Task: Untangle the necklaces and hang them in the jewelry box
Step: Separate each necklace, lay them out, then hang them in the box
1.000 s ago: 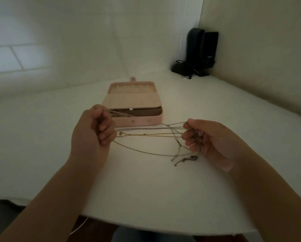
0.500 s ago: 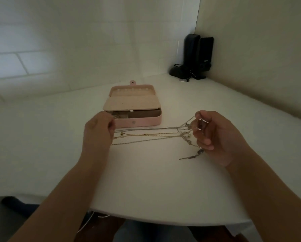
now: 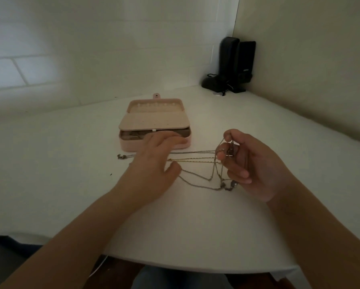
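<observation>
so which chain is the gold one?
The gold chain: it runs straight from the left hand to the right hand, between the grey chains above and below it.

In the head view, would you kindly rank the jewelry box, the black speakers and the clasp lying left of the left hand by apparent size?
1. Jewelry box, largest.
2. Speakers, somewhat smaller, though they stand farther from the camera, so true size is unsure.
3. Clasp, by far the smallest.
</observation>
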A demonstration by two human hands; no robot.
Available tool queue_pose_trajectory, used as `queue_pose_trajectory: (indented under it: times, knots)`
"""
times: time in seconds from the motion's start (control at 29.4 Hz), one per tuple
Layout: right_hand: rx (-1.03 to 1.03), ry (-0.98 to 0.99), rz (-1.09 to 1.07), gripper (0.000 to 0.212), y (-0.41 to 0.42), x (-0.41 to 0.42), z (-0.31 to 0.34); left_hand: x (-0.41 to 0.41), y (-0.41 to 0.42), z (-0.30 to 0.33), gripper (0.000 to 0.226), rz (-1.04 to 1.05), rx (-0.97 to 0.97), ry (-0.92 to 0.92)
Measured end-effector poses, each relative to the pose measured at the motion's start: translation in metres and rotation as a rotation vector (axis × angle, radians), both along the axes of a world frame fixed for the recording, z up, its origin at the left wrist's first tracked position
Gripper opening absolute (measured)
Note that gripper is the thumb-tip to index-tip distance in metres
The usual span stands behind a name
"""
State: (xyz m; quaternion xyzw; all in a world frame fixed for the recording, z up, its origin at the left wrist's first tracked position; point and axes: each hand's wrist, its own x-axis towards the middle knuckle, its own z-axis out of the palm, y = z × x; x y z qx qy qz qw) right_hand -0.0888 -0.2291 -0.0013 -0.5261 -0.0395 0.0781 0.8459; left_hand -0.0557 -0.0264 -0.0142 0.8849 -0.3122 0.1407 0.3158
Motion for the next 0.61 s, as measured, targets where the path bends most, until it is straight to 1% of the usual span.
queue_pose_trajectory:
  times: [0.1,0.14,0.2,0.31,0.34,0.37,0.44,0.51,0.61]
  knots:
    - [0.042,-0.024,0.028,0.020,0.000,0.000,0.001,-0.004,-0.022,0.013,0.046,-0.142,0.028,0.243]
    - [0.055,-0.034,0.034,0.021,0.000,0.000,0.001,-0.004,-0.031,0.016,0.042,-0.195,0.003,0.346]
    - [0.079,-0.051,0.038,0.020,0.000,0.000,0.001,-0.004,-0.044,0.017,0.032,-0.279,-0.119,0.542]
    - [0.123,-0.076,0.035,0.020,0.000,0.000,0.001,-0.003,-0.051,0.011,0.036,-0.340,-0.348,0.821]
    - [0.125,-0.079,0.028,0.020,0.000,0.000,0.001,-0.003,-0.050,0.009,0.037,-0.349,-0.404,0.867]
    - [0.121,-0.080,0.018,0.020,0.000,0.000,0.001,-0.003,-0.048,0.008,0.035,-0.344,-0.421,0.869]
    - [0.109,-0.075,-0.009,0.019,-0.001,0.001,0.002,0.001,-0.044,0.006,0.029,-0.305,-0.381,0.813]
    - [0.107,-0.069,-0.021,0.019,-0.001,0.002,0.003,0.006,-0.039,0.006,0.027,-0.260,-0.357,0.805]
    - [0.106,-0.070,-0.008,0.021,-0.001,0.003,0.003,0.008,-0.035,0.006,0.026,-0.273,-0.311,0.803]
